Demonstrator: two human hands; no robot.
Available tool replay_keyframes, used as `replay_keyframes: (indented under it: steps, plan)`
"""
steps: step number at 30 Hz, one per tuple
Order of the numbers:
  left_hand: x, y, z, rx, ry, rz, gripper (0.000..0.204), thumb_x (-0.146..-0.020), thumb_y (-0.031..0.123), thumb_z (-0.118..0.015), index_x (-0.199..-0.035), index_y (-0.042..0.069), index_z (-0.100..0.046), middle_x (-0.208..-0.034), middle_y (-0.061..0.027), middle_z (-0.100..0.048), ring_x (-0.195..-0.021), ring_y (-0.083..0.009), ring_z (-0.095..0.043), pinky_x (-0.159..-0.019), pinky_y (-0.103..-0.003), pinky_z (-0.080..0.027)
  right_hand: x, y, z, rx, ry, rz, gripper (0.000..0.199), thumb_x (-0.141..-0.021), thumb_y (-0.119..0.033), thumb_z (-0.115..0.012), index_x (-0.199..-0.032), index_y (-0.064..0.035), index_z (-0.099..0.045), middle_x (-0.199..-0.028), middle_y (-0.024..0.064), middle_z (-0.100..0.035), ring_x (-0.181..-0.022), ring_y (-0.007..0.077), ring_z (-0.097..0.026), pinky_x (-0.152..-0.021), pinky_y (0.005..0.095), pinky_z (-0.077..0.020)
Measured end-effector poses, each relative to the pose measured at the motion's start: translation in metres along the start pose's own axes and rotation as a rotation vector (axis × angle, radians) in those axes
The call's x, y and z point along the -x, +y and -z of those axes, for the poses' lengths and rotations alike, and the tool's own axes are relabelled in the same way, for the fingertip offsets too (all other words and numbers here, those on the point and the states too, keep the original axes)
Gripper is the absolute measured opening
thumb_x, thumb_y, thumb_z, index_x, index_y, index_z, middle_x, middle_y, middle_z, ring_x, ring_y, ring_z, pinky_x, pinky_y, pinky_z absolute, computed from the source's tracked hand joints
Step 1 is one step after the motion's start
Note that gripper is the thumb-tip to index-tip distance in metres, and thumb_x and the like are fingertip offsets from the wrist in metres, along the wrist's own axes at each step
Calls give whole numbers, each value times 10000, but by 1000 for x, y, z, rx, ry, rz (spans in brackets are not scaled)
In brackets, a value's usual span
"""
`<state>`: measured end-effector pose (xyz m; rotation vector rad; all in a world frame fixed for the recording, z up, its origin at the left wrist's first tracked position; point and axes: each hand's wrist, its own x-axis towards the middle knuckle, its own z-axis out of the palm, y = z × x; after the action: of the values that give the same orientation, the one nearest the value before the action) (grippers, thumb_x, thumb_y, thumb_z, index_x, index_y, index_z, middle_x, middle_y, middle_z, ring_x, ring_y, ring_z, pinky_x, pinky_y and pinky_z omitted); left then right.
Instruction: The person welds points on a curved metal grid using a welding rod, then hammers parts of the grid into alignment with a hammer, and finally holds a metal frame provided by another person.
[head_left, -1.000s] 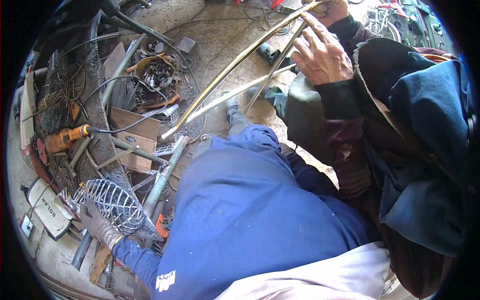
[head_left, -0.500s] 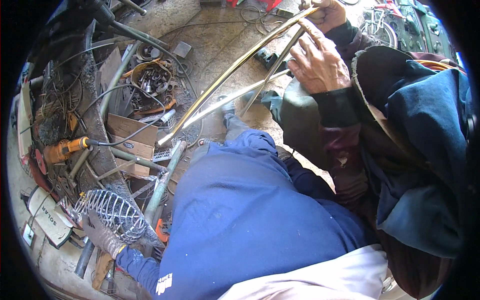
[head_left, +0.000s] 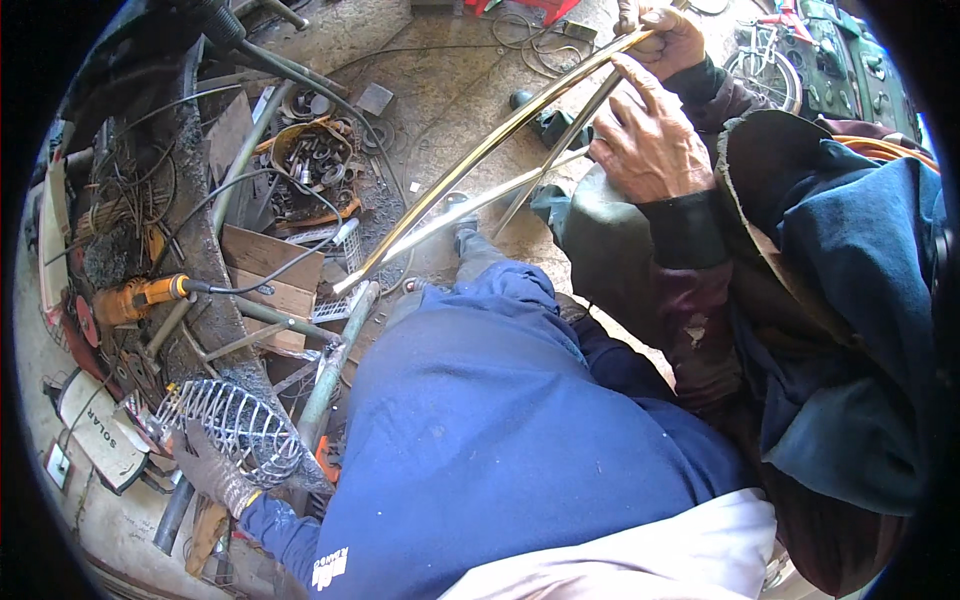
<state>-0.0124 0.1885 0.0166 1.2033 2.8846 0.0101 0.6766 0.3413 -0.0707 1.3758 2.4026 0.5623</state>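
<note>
My left hand [head_left: 212, 470], in a grey glove with a yellow-edged cuff, lies against the lower side of a cage of bent metal wire [head_left: 235, 425]. Its fingers look stretched out along the wires, without wrapping round them. My right hand does not show. At the upper right another person's bare hands [head_left: 655, 150] hold long bent metal strips [head_left: 500, 150], one of them gold-coloured. The strips slant down to the left, over my legs.
An orange angle grinder [head_left: 140, 298] lies on the cluttered bench [head_left: 195, 250] at left. Nearby are a container of metal parts [head_left: 312, 158], a cardboard box [head_left: 270, 265], green pipes [head_left: 335, 365] and a white solar lamp [head_left: 100, 430]. Cables cross the floor.
The whole view has shifted slightly, so things sit a little further right. My left hand stays by the wire cage, and the other person still holds the strips.
</note>
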Motion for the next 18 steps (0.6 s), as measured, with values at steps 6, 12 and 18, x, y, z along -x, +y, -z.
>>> replay_keyframes:
  steps: [6, 12, 18]
  plan:
    - [7, 20, 1, 50, -17, 1, 678, -995, 494, -621, -1441, -13, -556, -1428, -228, -599, -1303, -358, -581, -1105, -405, -433, -3, 3, 7, 9, -21, -8, 131, -886, -163, -641, -991, -141, -716, -1097, 13, -692, -1246, 155, -600, -1246, 412, -341]
    - [3, 10, -1, 42, -1, -6, 676, -991, 484, -635, -1423, -32, -566, -1395, -236, -618, -1277, -362, -596, -1090, -415, -442, -34, 33, 7, 35, 11, 6, 130, -878, -156, -643, -980, -150, -723, -1082, 6, -697, -1230, 148, -611, -1248, 419, -339]
    - [2, 12, -2, 51, -5, -2, 689, -983, 485, -641, -1437, -28, -563, -1426, -236, -602, -1281, -358, -595, -1090, -407, -444, -29, 24, 13, 59, -8, 48, 130, -871, -150, -645, -969, -159, -729, -1067, -1, -702, -1214, 140, -622, -1249, 427, -337]
